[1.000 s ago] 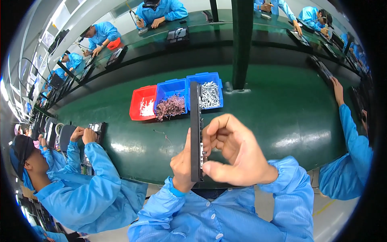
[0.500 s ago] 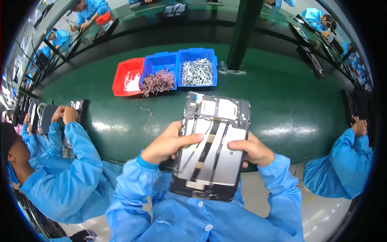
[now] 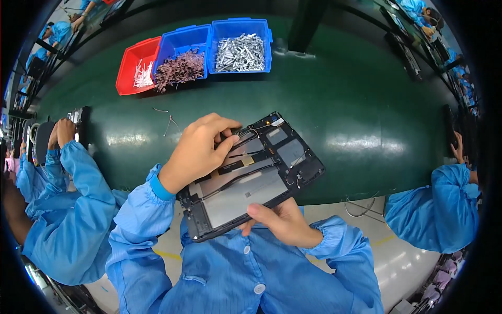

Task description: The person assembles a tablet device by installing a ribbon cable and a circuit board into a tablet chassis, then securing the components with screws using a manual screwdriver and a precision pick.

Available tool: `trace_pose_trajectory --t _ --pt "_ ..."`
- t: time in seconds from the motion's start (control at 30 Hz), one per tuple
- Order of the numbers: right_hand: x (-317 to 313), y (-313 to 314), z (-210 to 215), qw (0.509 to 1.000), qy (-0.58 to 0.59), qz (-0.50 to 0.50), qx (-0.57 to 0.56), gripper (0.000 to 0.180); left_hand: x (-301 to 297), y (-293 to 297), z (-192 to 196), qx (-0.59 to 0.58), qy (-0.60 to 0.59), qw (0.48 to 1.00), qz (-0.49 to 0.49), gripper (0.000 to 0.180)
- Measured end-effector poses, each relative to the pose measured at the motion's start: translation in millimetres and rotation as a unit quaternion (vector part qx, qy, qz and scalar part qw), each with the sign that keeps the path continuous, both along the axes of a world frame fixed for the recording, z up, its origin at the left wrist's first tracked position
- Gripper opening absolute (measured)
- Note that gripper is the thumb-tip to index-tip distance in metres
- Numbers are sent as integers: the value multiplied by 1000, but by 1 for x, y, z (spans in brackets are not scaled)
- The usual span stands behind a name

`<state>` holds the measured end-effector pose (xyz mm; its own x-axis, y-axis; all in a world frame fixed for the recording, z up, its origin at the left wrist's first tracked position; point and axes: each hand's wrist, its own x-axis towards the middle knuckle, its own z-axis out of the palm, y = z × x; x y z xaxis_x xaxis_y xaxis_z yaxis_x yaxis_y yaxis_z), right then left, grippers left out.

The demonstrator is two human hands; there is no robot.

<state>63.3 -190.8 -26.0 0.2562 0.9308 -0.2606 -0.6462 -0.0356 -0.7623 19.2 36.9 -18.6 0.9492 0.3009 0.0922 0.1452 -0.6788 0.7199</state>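
Observation:
An opened tablet lies tilted over the table's near edge, its inner side up: black frame, silver metal plate, dark ribbon cables and a few thin wires by the far end. My right hand grips its near long edge, thumb on top and fingers beneath. At the far long edge, my left hand has its thumb and forefinger pinched together just above the frame, close to a thin wire. Whatever sits between those fingertips is too small to make out. A blue band circles the left wrist.
Across the green table stand a red bin of white strips, a blue bin of brownish-purple pieces and another blue bin of silvery parts. Loose wires lie left of the tablet. Co-workers in blue sit on both sides; a post rises behind.
The tablet has turned clockwise and lies flatter. My left hand has let go of its side and come over the far edge in a pinch; my right hand has shifted to the near edge.

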Motion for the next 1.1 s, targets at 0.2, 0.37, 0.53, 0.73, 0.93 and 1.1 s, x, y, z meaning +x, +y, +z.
trace_pose_trajectory --t 0.2,0.37,0.53,0.73,0.93,1.1 --pt "-4 6 12 999 43 -2 1 36 2 -2 3 13 -16 1000 -23 28" --pt "-4 9 14 999 50 13 9 38 1 0 1 21 -14 999 -29 28" --pt "-6 13 14 999 44 0 11 37 0 1 5 60 -7 998 -33 27" --pt "24 -8 2 989 6 -105 -102 24 -1 1 0 -6 -45 999 0 26" --pt "112 -53 -8 889 -334 -255 -181 41 -54 37 -15 83 -126 961 231 19" --pt "147 -95 -15 741 -577 -272 -208 38 -72 65 -25 112 -86 949 282 17"
